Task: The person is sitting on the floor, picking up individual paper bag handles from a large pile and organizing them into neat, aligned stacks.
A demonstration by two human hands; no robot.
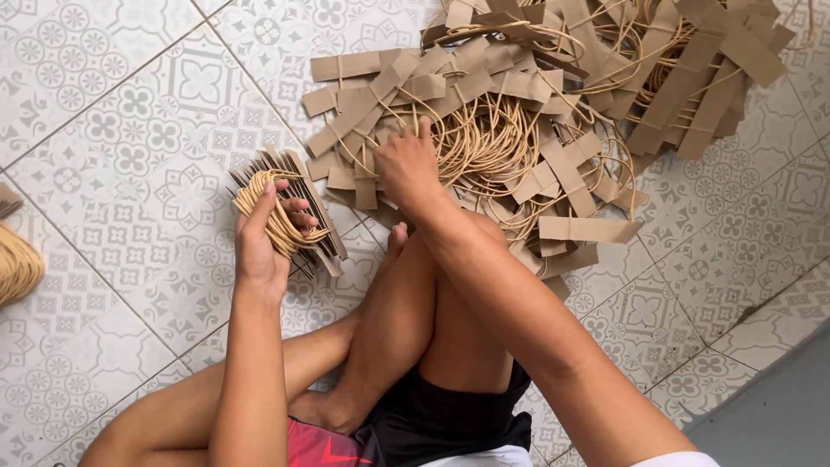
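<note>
My left hand (pixel 262 238) grips a neat stack of brown paper strips with tan cord loops (pixel 290 207), held upright just above the tiled floor. My right hand (pixel 406 164) reaches into a large loose pile of the same brown paper strips with cord handles (pixel 536 112), its fingers pinching at a strip near the pile's near left edge. What the fingertips hold is hidden among the strips. My bent legs (pixel 415 320) lie between the two arms.
The floor is patterned grey and white tile (pixel 130 130). Another bundle of tan cord loops (pixel 17 264) shows at the left edge. A plain grey floor strip (pixel 778 398) runs along the lower right corner.
</note>
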